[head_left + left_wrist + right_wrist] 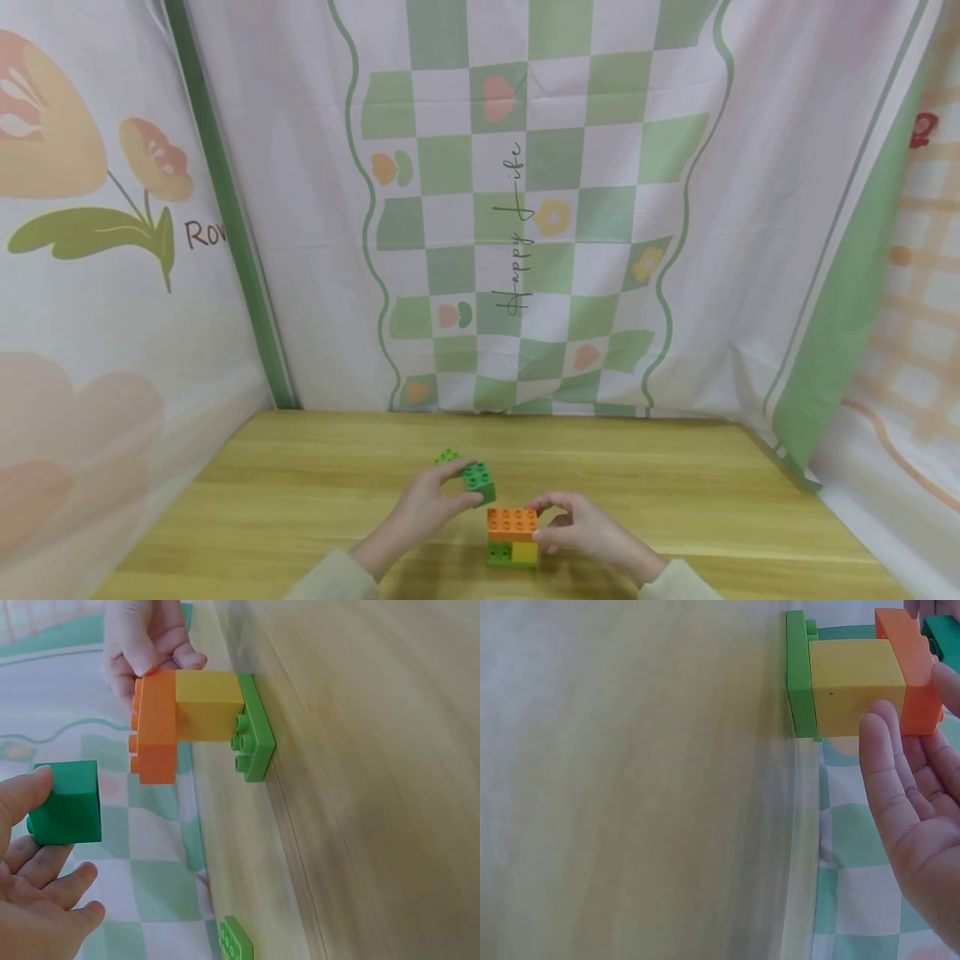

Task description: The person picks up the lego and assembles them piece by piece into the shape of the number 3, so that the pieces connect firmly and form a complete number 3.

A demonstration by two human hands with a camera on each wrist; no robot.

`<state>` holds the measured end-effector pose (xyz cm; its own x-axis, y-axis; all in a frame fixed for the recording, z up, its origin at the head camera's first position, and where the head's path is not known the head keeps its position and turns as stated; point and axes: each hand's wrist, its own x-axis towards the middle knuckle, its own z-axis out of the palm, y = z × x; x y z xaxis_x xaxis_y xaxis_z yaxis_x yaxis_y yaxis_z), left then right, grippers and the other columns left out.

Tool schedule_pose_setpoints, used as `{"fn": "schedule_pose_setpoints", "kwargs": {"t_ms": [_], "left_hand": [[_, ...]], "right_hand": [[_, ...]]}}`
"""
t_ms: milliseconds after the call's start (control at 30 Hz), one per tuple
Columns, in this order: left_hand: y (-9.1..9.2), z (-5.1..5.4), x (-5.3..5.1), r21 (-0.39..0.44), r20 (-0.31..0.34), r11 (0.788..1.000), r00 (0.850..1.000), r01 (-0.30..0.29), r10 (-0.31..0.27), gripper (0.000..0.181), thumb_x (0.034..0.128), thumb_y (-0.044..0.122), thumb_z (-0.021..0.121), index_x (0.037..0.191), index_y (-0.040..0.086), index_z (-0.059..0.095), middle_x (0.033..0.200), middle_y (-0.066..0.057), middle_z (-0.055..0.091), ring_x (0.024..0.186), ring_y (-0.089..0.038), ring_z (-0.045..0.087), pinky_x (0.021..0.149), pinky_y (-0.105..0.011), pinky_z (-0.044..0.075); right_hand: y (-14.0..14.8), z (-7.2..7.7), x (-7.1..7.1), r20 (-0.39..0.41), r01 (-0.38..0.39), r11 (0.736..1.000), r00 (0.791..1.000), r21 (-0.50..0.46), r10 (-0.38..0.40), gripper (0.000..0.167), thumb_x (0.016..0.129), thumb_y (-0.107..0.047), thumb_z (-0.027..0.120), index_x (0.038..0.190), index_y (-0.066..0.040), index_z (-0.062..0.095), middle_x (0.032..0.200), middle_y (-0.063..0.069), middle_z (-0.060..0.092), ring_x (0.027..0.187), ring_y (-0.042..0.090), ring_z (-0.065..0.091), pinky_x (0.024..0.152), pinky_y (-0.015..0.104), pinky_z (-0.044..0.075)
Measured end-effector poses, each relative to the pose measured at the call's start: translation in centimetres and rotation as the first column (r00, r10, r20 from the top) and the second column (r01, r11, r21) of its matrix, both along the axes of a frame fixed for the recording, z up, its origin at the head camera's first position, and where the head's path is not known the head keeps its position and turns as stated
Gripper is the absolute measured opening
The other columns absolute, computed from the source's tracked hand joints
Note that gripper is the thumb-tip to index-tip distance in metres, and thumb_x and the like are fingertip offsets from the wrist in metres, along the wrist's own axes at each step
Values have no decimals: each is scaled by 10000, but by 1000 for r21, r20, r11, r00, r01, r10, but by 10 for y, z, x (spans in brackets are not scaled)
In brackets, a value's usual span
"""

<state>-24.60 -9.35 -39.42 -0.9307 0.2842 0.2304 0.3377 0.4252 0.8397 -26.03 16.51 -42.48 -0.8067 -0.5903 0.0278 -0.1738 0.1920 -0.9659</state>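
My left hand [427, 504] pinches a dark green building block [69, 802] between thumb and fingers, holding it in the air just left of and above a small stack. That stack has a light green studded plate [259, 735] at the bottom, a yellow block [210, 705] on its right half, and an orange block [512, 522] across the top. Under the orange block's left half is a gap. At the stack's right side, my right hand [581, 529] grips the end of the orange block with thumb and fingers.
Another light green studded piece [447, 456] lies farther back on the wooden table [637, 458], partly hidden behind my left hand in the head view. Printed cloth [555, 275] hangs behind the table and at both sides.
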Motion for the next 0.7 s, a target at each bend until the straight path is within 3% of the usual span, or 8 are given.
{"fn": "schedule_pose_setpoints", "kwargs": {"t_ms": [700], "left_hand": [[28, 2, 1, 46, -36, 996, 996, 80, -79, 499, 790, 270, 722, 1234, 104, 567, 1195, -36, 589, 1145, -286, 494, 954, -555, 348]], "right_hand": [[3, -2, -3, 15, -36, 999, 999, -12, 36, 396, 879, -113, 624, 1195, 92, 500, 1096, 111, 527, 789, 269, 606, 665, 346, 533]]}}
